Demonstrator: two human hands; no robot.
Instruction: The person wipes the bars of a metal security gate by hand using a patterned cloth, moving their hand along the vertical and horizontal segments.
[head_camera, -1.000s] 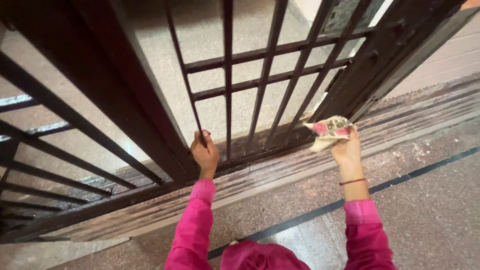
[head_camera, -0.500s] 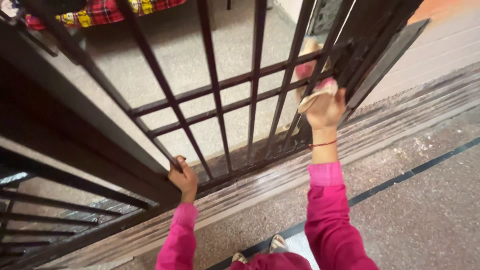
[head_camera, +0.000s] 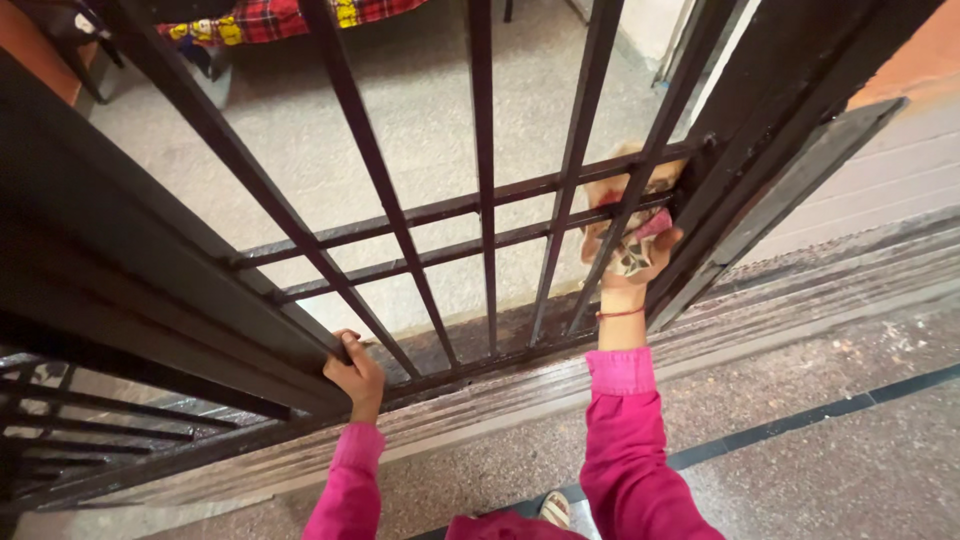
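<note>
- Head view, background: speckled grey stone floor (head_camera: 800, 470) crossed by a dark inlaid strip (head_camera: 800, 420), ribbed threshold (head_camera: 760, 320) along the foot of a dark metal grille gate (head_camera: 480, 210).
- Beyond the bars: pale floor of another room, with a red checked cloth (head_camera: 270, 15) at the top edge.
- At the right: painted wall (head_camera: 900, 170), orange above and pale below.
- Gate itself: upright bars crossed by two horizontal rails, heavy dark frame at left and right, bottom rail just above the threshold.
- Right hand (head_camera: 632, 245): raised to the two cross rails near the gate's right frame, clamped on a crumpled patterned rag (head_camera: 636, 250) in beige and pink.
- Rag: pressed against the lower cross rail and an upright bar, bunched in the palm, part of it showing behind the bars.
- Thin red thread (head_camera: 620, 313) around the right wrist, pink sleeve (head_camera: 625, 430) below it.
- Left hand (head_camera: 355, 372): low at the gate's bottom left corner, fingers curled around the lower end of the thick slanted frame member, gripping it.
- Both hands well apart, one at each side of the barred panel.
- Second pink sleeve (head_camera: 350, 485) running down from the left hand to the bottom edge.
- Toe of a light sandal (head_camera: 553, 508) just visible between the sleeves.
</note>
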